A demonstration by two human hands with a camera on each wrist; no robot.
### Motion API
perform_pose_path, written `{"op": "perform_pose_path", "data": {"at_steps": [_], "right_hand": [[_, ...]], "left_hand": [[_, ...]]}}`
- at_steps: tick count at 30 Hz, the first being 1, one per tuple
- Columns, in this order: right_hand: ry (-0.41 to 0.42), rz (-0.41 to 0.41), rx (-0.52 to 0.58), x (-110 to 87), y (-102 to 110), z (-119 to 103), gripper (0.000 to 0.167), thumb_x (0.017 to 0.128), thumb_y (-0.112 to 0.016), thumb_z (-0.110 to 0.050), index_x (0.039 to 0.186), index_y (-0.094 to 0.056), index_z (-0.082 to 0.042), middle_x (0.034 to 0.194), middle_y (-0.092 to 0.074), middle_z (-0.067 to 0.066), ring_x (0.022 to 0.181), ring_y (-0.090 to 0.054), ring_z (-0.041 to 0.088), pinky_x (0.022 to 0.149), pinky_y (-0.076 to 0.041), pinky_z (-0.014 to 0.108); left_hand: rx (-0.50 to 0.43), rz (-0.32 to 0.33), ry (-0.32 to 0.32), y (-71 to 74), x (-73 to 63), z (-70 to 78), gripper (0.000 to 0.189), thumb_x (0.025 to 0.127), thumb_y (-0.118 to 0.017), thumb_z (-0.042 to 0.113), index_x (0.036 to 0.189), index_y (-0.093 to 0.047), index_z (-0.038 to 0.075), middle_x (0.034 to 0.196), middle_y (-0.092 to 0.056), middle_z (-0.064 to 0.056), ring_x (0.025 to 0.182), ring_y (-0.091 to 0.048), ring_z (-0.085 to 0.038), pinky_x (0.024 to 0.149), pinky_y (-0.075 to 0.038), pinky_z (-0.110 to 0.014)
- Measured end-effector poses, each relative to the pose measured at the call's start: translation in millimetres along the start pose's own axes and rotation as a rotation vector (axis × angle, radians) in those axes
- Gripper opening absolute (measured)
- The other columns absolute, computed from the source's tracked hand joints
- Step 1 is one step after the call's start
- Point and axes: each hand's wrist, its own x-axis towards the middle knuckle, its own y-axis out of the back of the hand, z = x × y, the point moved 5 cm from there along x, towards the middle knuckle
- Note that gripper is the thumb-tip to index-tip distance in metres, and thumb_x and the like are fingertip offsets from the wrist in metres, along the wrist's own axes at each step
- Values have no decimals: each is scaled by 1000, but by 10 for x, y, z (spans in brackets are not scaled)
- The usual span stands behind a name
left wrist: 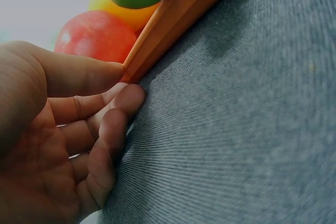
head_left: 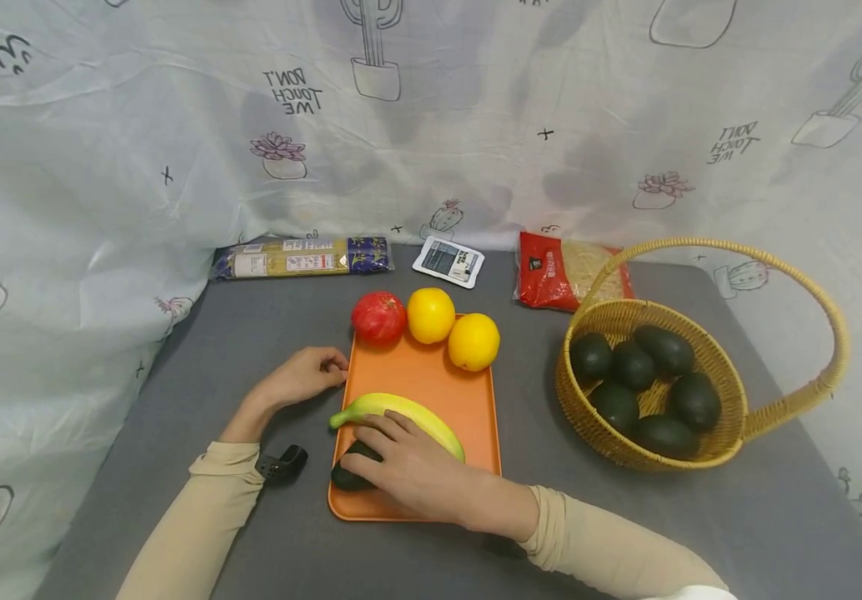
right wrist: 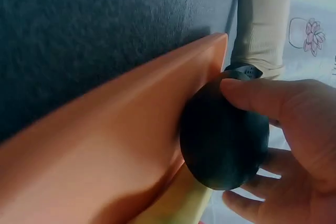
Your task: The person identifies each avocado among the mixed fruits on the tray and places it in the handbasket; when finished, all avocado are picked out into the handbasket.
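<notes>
My right hand (head_left: 416, 475) grips a dark avocado (right wrist: 223, 135) at the near-left part of the orange tray (head_left: 419, 375), thumb on one side and fingers round the other. A yellow banana (head_left: 431, 423) with a green tip lies across the tray just beyond the avocado, partly under my right fingers. At the tray's left edge, my left hand (head_left: 302, 377) pinches the rim between thumb (left wrist: 84, 77) and fingers. A red pomegranate (head_left: 379, 317) and two oranges, one at the back (head_left: 431, 315) and one to its right (head_left: 473, 342), sit at the tray's far end.
To the right stands a wicker basket (head_left: 577, 417) with a tall handle and several avocados (head_left: 664, 350) inside. Along the back lie a noodle pack (head_left: 303, 257), a white sachet (head_left: 449, 262) and a red bag (head_left: 551, 271). A patterned cloth hangs behind the grey table.
</notes>
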Motion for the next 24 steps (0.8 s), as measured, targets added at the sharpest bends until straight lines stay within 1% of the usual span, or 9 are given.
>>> {"op": "perform_pose_path", "data": {"at_steps": [3,6,9,12,14,17,21,22,24], "right_hand": [[-9,26,3,-24,46,-1,45,85,-74,-36,125,-55,-26,125,-60,-1,121,-55,18,107,-43,37],[-37,62,53,-80,164,57,57,81,-76,-41,130,-53,-23,122,-61,-3,116,-56,16,102,-45,34],[-105,127,134,-194,370,199,64,80,-77,-42,135,-51,-22,124,-60,-3,114,-55,16,97,-47,33],[-217,229,166,-395,624,420,66,79,-78,-39,137,-52,-20,127,-60,-1,115,-54,17,95,-46,36],[-303,308,152,-585,802,594,67,77,-80,-35,137,-53,-18,127,-59,2,115,-54,19,94,-47,39],[-462,403,119,-965,1018,870,74,73,-82,-27,140,-52,-17,126,-59,8,111,-55,23,88,-49,43],[-699,463,75,-1546,1192,1213,82,71,-81,-16,146,-46,-19,124,-57,16,108,-54,31,82,-46,50],[-750,478,59,-1687,1218,1284,82,71,-80,-13,146,-45,-18,122,-56,19,103,-54,33,80,-44,51],[-850,493,38,-1952,1247,1405,81,72,-77,-9,146,-45,-17,122,-52,24,101,-52,39,78,-40,55]], "left_hand": [[4,7,-2,7,-7,2,17,93,-59,13,102,-66,0,84,-65,-8,75,-56,-14,72,-45,-30],[7,6,6,9,-11,0,18,93,-59,13,103,-66,0,85,-66,-8,76,-56,-14,72,-45,-30],[12,5,14,9,-10,-1,19,93,-59,14,104,-66,0,87,-66,-9,77,-57,-15,73,-45,-30],[20,12,14,2,-7,-11,19,92,-59,14,104,-66,0,87,-66,-9,78,-57,-15,74,-45,-30],[28,16,12,-2,-4,-17,19,92,-59,14,103,-66,0,87,-67,-8,78,-57,-14,75,-45,-30],[26,11,13,-9,1,-22,18,93,-59,14,103,-66,1,86,-67,-8,77,-57,-14,74,-45,-30],[7,4,7,-7,6,-22,18,93,-59,14,103,-67,1,86,-67,-8,77,-58,-14,74,-45,-30],[5,5,2,-3,4,-21,18,93,-59,14,103,-67,1,86,-67,-8,77,-58,-14,74,-45,-30],[1,9,-8,8,-3,-20,18,92,-59,13,102,-67,1,86,-67,-8,77,-58,-14,74,-45,-30]]}}
